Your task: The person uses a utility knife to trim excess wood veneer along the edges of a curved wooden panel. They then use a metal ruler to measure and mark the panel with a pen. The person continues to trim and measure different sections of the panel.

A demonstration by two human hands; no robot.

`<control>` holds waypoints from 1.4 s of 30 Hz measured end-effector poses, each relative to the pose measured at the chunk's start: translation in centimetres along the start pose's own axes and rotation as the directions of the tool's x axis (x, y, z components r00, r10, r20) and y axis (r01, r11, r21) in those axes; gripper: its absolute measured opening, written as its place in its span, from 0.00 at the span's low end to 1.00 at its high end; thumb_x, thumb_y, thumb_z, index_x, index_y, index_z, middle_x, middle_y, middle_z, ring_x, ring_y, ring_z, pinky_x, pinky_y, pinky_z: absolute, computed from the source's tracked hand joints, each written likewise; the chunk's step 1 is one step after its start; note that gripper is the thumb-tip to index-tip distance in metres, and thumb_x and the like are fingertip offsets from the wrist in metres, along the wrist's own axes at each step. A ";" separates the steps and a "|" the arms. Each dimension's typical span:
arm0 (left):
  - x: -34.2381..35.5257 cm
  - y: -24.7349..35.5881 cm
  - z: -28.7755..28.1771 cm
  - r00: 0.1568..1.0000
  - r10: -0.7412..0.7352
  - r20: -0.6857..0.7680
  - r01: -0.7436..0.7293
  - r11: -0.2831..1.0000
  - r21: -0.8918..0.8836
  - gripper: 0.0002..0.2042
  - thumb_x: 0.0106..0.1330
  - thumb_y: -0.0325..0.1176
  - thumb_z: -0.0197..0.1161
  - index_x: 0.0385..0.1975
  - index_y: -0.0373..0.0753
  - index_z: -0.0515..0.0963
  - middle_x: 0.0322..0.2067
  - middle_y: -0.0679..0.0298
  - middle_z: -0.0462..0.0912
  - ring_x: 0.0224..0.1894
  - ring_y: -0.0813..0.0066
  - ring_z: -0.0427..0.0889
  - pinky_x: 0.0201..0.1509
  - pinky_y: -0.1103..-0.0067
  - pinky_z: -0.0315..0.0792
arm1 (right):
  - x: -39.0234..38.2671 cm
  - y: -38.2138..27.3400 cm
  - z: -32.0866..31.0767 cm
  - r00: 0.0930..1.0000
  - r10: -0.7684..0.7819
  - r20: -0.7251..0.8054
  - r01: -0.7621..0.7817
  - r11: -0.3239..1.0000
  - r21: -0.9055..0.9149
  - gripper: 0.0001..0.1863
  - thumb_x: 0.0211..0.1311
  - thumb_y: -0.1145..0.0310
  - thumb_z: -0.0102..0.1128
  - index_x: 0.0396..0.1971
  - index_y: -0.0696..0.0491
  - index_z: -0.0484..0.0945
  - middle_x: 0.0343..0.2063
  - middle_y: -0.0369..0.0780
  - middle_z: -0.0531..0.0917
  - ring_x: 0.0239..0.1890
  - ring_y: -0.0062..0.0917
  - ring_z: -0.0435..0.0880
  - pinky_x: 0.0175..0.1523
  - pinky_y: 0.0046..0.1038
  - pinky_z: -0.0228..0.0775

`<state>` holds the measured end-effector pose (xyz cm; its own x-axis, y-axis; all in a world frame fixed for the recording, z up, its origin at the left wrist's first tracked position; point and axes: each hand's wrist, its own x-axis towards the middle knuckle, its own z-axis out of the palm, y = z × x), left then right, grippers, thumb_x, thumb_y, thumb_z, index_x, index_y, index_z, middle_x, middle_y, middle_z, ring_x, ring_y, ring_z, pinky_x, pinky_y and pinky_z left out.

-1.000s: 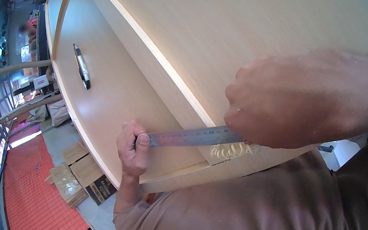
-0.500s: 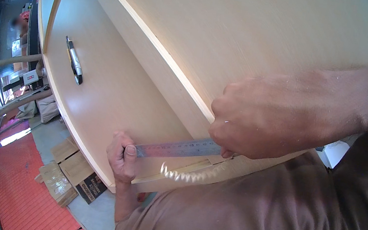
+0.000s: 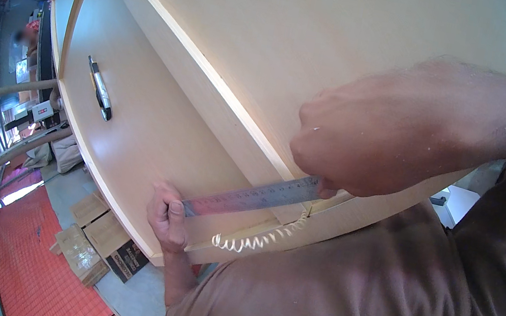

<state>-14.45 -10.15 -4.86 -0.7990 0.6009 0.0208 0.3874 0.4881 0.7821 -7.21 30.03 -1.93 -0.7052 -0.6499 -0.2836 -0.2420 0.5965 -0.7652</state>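
A metal ruler spans between my two hands along the near edge of a pale wooden cabinet. My left hand is closed on its left end, the thumb lying along it. My right hand curls over the right end, fingers folded under and mostly hidden. From the edge strip by the upright divider, a curly pale shaving hangs, its upper end still touching the wood below the ruler.
A pen lies on the panel left of the divider. Cardboard boxes stand on the floor at lower left, beside red matting. Curved pale tubing passes near the panel's left edge. A distant person is at upper left.
My right hand and the ruler's right end have moved slightly up and right, tilting the ruler more. The shaving shows more of its length, and its top now meets the edge in view.
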 end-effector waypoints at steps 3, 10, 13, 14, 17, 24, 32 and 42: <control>-0.4 0.0 -0.1 0.999 0.015 0.029 -0.016 1.000 0.022 0.20 0.75 0.44 0.60 0.24 0.38 0.67 0.25 0.67 0.65 0.29 0.75 0.61 0.34 0.74 0.55 | 0.4 -0.5 -0.1 0.997 0.022 0.070 -0.023 1.000 0.009 0.11 0.66 0.68 0.63 0.32 0.61 0.87 0.29 0.52 0.87 0.38 0.44 0.89 0.43 0.41 0.82; -1.0 -1.0 -1.0 0.999 0.033 -0.004 -0.033 0.999 -0.029 0.21 0.74 0.44 0.60 0.23 0.39 0.65 0.24 0.66 0.63 0.28 0.74 0.60 0.33 0.74 0.54 | 0.9 -0.8 0.7 0.996 0.009 0.089 -0.013 0.999 0.041 0.10 0.65 0.69 0.65 0.33 0.61 0.87 0.27 0.53 0.86 0.36 0.48 0.89 0.43 0.44 0.82; -1.1 -1.3 -1.4 1.000 0.017 0.012 -0.016 0.997 -0.081 0.19 0.75 0.41 0.60 0.24 0.39 0.65 0.26 0.67 0.63 0.31 0.74 0.60 0.37 0.74 0.55 | 1.4 -0.7 1.1 0.994 0.037 0.099 -0.051 0.988 0.149 0.09 0.64 0.70 0.64 0.33 0.61 0.88 0.27 0.53 0.86 0.37 0.48 0.89 0.43 0.44 0.82; -1.1 -1.3 -1.6 1.000 0.025 0.017 -0.023 0.994 -0.109 0.18 0.75 0.40 0.60 0.25 0.39 0.65 0.27 0.68 0.62 0.33 0.74 0.60 0.39 0.74 0.55 | 1.5 -0.7 1.2 0.996 0.032 0.077 -0.046 0.984 0.174 0.09 0.63 0.70 0.64 0.34 0.60 0.88 0.27 0.53 0.86 0.37 0.48 0.89 0.43 0.44 0.82; -1.1 -1.4 -1.9 0.999 0.014 0.032 -0.011 0.996 -0.093 0.18 0.75 0.40 0.60 0.25 0.39 0.65 0.27 0.68 0.62 0.33 0.74 0.60 0.39 0.74 0.55 | 1.7 -0.8 1.3 0.991 0.044 0.125 -0.065 0.985 0.163 0.08 0.63 0.72 0.64 0.35 0.60 0.88 0.28 0.53 0.87 0.37 0.47 0.89 0.43 0.44 0.82; -1.1 -1.7 -1.9 1.000 0.007 0.001 -0.006 0.993 -0.115 0.19 0.75 0.42 0.61 0.24 0.40 0.64 0.26 0.68 0.61 0.32 0.74 0.59 0.37 0.75 0.54 | 1.9 -1.0 1.4 0.998 -0.016 0.058 0.004 0.980 0.197 0.08 0.63 0.74 0.62 0.35 0.60 0.88 0.28 0.52 0.87 0.35 0.45 0.90 0.42 0.41 0.83; -0.6 -1.4 -1.7 0.999 0.045 0.013 -0.043 0.993 -0.110 0.18 0.75 0.40 0.59 0.24 0.40 0.63 0.26 0.68 0.60 0.32 0.74 0.59 0.37 0.74 0.53 | 1.8 -1.1 1.2 0.991 0.037 0.132 -0.057 0.988 0.146 0.12 0.66 0.68 0.65 0.32 0.63 0.87 0.26 0.52 0.87 0.36 0.46 0.89 0.43 0.43 0.82; -0.6 -2.4 -2.6 0.998 0.063 0.018 -0.060 0.992 -0.111 0.20 0.74 0.43 0.62 0.24 0.39 0.66 0.25 0.67 0.61 0.30 0.74 0.60 0.35 0.74 0.53 | 1.5 -0.1 2.3 0.990 -0.121 0.070 0.110 0.984 0.141 0.11 0.64 0.70 0.63 0.39 0.63 0.82 0.34 0.55 0.87 0.39 0.46 0.90 0.39 0.44 0.83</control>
<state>-16.03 -13.31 -5.15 -0.7648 0.6415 0.0587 0.3817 0.3779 0.8435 -6.70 27.92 -3.58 -0.6225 -0.7485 -0.2284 -0.2220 0.4488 -0.8656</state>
